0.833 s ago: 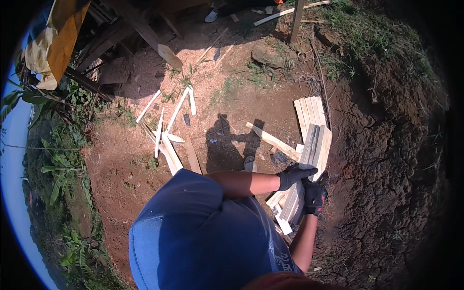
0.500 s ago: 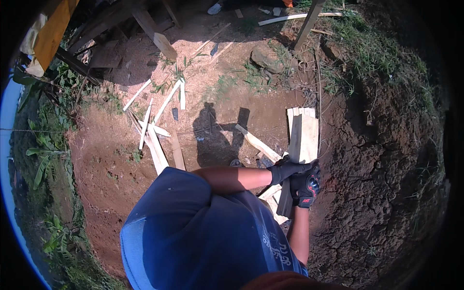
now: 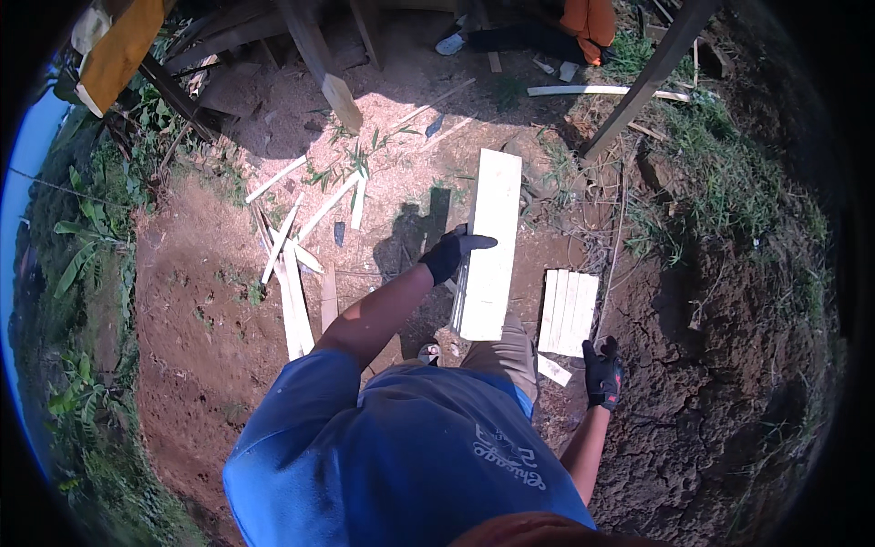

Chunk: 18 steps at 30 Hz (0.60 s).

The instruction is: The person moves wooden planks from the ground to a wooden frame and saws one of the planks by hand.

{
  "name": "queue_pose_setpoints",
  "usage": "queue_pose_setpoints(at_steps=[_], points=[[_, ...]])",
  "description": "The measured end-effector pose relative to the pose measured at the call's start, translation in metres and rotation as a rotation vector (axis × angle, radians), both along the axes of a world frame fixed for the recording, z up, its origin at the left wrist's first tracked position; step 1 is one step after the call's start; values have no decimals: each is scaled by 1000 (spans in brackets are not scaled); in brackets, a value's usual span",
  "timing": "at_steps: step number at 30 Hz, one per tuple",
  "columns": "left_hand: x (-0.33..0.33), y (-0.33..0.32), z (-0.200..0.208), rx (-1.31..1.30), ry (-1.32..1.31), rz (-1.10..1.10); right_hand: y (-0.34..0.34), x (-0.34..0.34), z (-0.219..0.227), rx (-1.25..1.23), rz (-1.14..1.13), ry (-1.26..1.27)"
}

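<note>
My left hand (image 3: 448,256), in a dark glove, is closed around the left edge of a bundle of pale wooden boards (image 3: 495,246). Its thumb lies across the top face, and the layered edges of several boards show at the lower left. The bundle is raised in front of my body. To the right, a second stack of wooden boards (image 3: 569,312) lies on the ground, set side by side. Just off the near right corner of that stack is my gloved right hand (image 3: 602,373), its fingers apart and nothing visible in them.
Long wood offcuts (image 3: 293,296) lie crossed on the dirt at left. A slanted wooden post (image 3: 652,77) rises at the far right, with a person in orange and dark clothing (image 3: 588,27) behind. Cracked earth (image 3: 702,383) slopes along the right side.
The boards have moved up and left from the stack in my left hand. My right hand has let go of them and stays low at the right. My view has shifted too.
</note>
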<state>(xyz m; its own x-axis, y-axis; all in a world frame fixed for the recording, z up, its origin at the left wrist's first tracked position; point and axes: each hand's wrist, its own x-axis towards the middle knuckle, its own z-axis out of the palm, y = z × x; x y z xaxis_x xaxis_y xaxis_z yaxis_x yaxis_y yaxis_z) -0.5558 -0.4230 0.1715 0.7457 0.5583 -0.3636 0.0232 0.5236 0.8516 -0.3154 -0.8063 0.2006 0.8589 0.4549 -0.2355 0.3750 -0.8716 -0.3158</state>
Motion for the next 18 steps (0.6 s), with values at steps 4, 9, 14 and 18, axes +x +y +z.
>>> queue_pose_setpoints(at_steps=[4, 9, 14, 18], points=[[-28, 100, 21, 385, 478, -68, -50, 107, -85, -177, -38, 73], [-130, 130, -51, 493, 1376, -119, -8, 225, -245, -565, 96, 678], [-176, 51, -94, 88, 1573, 0, 166, 287, -254, -575, 836, 589], [-179, -28, -111, -197, 1566, 269, 383, 326, -225, -559, 1414, 298]])
